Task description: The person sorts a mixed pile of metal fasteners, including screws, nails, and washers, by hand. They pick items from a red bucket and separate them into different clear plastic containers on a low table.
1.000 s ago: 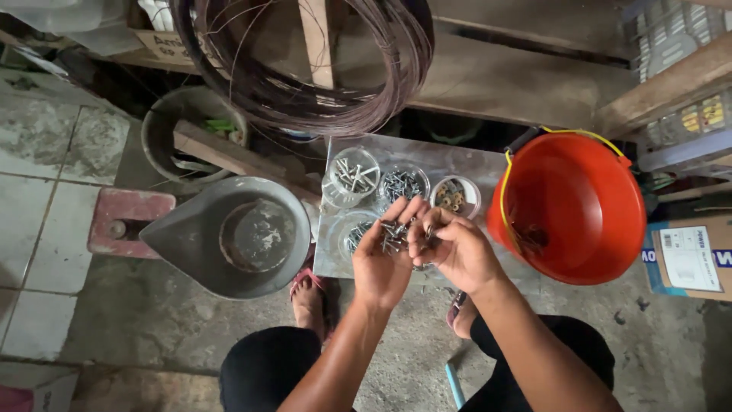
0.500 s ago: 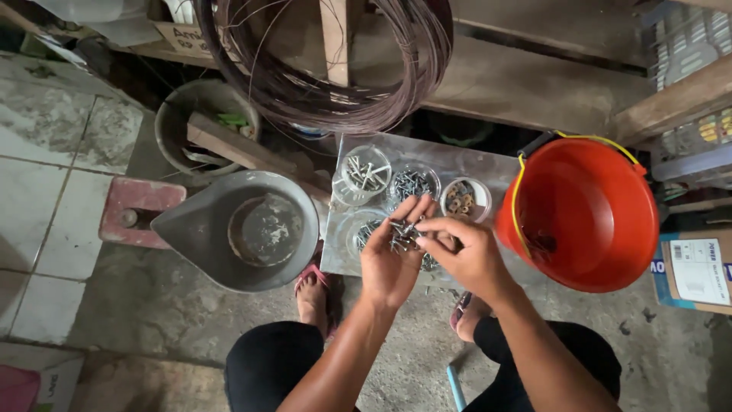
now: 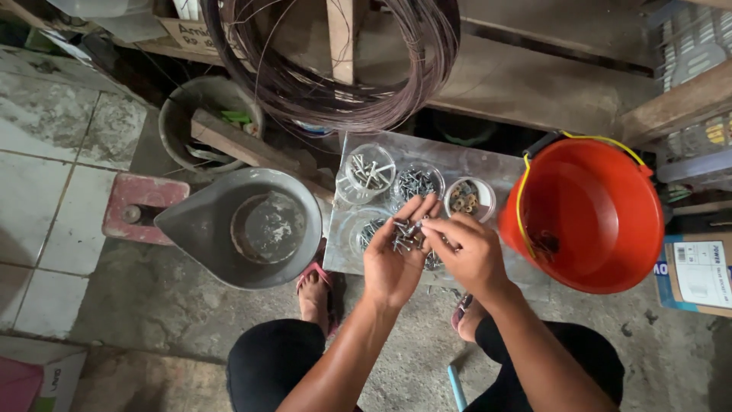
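Cupping screws (image 3: 402, 235) in open left hand (image 3: 394, 255), right hand (image 3: 467, 250) fingertips now pinching into the pile, closer than before

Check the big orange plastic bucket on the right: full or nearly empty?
Nearly empty. The orange plastic bucket stands upright, its bare inner wall and bottom showing, with only a small dark clump of items low on its left side.

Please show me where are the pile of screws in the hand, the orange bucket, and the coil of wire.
pile of screws (image 3: 402, 235), head view, middle of the heap.
orange bucket (image 3: 591, 206), head view, inner wall.
coil of wire (image 3: 335, 103), head view, lower strands.
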